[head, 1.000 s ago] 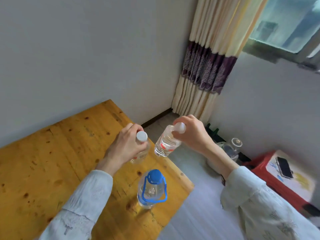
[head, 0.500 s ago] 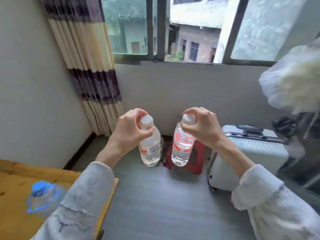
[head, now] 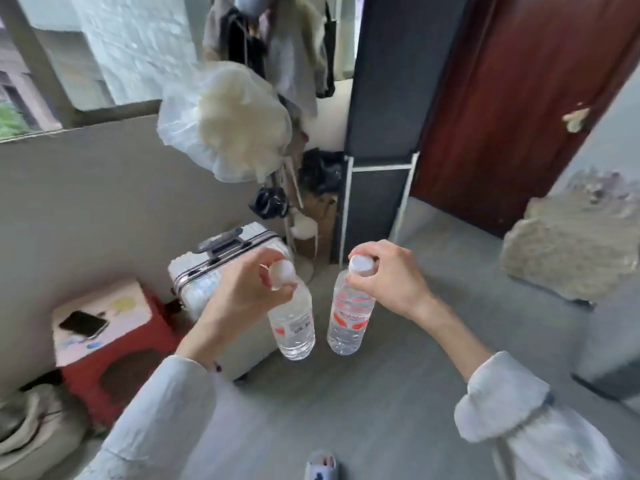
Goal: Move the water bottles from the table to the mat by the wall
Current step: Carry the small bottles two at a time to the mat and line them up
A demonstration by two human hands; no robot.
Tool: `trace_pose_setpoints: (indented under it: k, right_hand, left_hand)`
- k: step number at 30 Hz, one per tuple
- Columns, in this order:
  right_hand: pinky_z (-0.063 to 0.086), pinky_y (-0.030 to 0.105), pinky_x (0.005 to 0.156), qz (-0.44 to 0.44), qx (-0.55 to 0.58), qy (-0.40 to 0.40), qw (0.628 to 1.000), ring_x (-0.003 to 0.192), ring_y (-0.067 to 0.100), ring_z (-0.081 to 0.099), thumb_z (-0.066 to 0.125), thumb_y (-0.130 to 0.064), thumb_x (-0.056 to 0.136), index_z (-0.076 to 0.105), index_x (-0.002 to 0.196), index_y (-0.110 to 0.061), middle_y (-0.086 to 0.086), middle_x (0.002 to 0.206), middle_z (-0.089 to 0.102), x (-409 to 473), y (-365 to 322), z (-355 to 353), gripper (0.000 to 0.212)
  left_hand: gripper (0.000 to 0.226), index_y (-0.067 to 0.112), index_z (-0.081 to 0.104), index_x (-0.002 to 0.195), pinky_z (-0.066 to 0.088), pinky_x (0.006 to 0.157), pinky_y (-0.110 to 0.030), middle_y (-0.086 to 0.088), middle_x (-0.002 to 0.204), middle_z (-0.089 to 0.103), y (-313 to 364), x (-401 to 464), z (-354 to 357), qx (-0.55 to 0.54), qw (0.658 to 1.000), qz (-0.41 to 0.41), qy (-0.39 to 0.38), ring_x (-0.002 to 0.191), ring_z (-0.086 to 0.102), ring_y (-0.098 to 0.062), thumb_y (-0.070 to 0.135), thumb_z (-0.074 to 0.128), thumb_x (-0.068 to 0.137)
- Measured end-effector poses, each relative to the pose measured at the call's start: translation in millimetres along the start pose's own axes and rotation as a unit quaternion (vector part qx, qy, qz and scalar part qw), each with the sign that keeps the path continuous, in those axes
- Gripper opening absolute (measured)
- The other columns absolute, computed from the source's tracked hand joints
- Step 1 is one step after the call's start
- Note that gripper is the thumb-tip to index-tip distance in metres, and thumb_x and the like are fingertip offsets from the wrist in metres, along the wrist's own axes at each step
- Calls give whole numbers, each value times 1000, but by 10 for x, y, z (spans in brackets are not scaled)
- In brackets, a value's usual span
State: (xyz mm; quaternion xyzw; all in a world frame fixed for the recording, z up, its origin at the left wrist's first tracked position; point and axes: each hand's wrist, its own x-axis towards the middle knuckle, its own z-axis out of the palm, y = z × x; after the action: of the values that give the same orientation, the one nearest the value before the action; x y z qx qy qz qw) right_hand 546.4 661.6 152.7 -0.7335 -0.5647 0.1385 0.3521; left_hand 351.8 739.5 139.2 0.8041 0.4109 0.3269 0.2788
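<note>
My left hand grips a clear water bottle by its white-capped neck, and the bottle hangs upright above the grey floor. My right hand holds a second clear water bottle with a red label the same way, just to the right of the first. The two bottles hang side by side, a small gap between them. Neither the table nor any mat is in view.
A white suitcase lies on the floor at the left, next to a red stool with a phone on it. Ahead stand a dark cabinet, hanging clothes and a dark red door. A foot in a slipper shows below.
The view has swung right, away from the table and window toward the cabinet and door. Both bottles have stayed in my hands, carried along. The table and blue-capped bottle have left the view.
</note>
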Motion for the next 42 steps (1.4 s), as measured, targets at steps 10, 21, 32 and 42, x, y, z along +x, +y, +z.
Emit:
trace_pose_setpoints:
  k: [10, 21, 32, 42]
  right_hand:
    - [36, 19, 66, 186, -55, 153, 969, 84, 23, 58, 69, -13, 67, 66, 88, -17, 8, 93, 61, 944, 1734, -1205, 22]
    - [34, 0, 61, 294, -70, 233, 924, 74, 15, 54, 70, -13, 65, 67, 85, -22, 3, 89, 62, 1849, 3421, -2271, 22]
    - [33, 14, 63, 308, -63, 248, 916, 77, 17, 53, 70, -7, 65, 65, 84, -12, -3, 83, 57, 3165, 5230, -3518, 20]
    - [34, 0, 59, 329, -78, 240, 910, 68, -6, 53, 69, -9, 63, 67, 75, -17, -5, 75, 62, 4305, 6981, -4655, 14]
  left_hand:
    - [29, 22, 59, 87, 42, 63, -14, 11, 78, 60, 672, 2234, 1916, -43, 970, 136, -196, 71, 56, -7, 17, 76, 64]
    - [29, 24, 58, 88, 41, 60, -3, 10, 82, 60, 1475, 3891, 3918, -60, 912, 213, -344, 71, 56, -4, 23, 76, 66]
    - [31, 15, 59, 95, 40, 62, -13, 0, 89, 61, 2503, 5542, 5882, -46, 894, 239, -377, 75, 57, -18, 17, 75, 68]
    - [28, 36, 54, 74, 36, 53, 2, 18, 69, 58, 3269, 7117, 7775, -70, 883, 228, -405, 62, 56, 9, 26, 78, 64]
